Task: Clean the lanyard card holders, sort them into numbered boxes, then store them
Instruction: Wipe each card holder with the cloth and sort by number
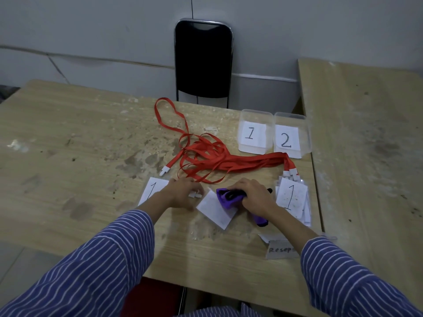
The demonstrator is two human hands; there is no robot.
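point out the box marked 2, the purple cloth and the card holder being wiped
box marked 2 (pixel 286 140): head view, on its paper label.
purple cloth (pixel 221 196): head view, on the bunched fold left of the right hand.
card holder being wiped (pixel 211 212): head view, on its bare white face.

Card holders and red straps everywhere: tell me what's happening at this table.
A person is cleaning a card holder lying on the table. The right hand presses a purple cloth onto it while the left hand pinches its white clip. Box 1 and box 2 wait behind the red lanyards.
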